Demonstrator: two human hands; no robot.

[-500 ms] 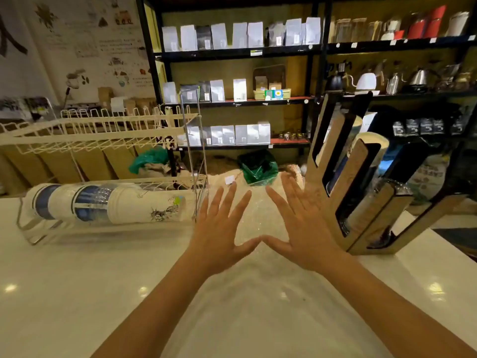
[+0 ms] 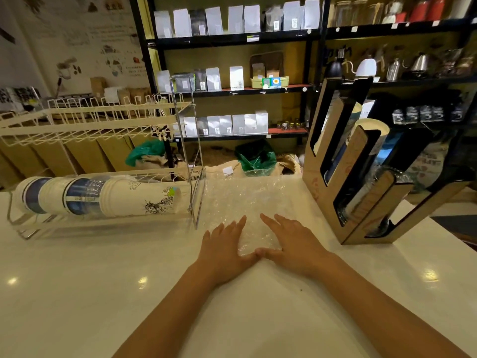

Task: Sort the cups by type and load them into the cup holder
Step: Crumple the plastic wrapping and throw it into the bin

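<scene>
White glossy counter (image 2: 77, 293) fills the near part of the view, with two bare forearms reaching forward across it. Both hands lie flat and open, palms down, gripping nothing: the left hand (image 2: 223, 250) and right hand (image 2: 294, 244) rest with thumbs touching, fingers spread on the near edge of a crinkled clear plastic sheet (image 2: 247, 200) that runs away toward the counter's far edge. Left of the sheet, a wire rack (image 2: 103, 120) stands on the counter; a stack of cups (image 2: 98, 197), white paper ones with blue-banded and clear ones nested among them, lies on its side in the lower tier. Right of the sheet stands the wooden cup holder (image 2: 358, 161), slanted, its slots already carrying cups. Beyond the counter, dark shelves (image 2: 232, 40) hold rows of pale pouches and kettles.
</scene>
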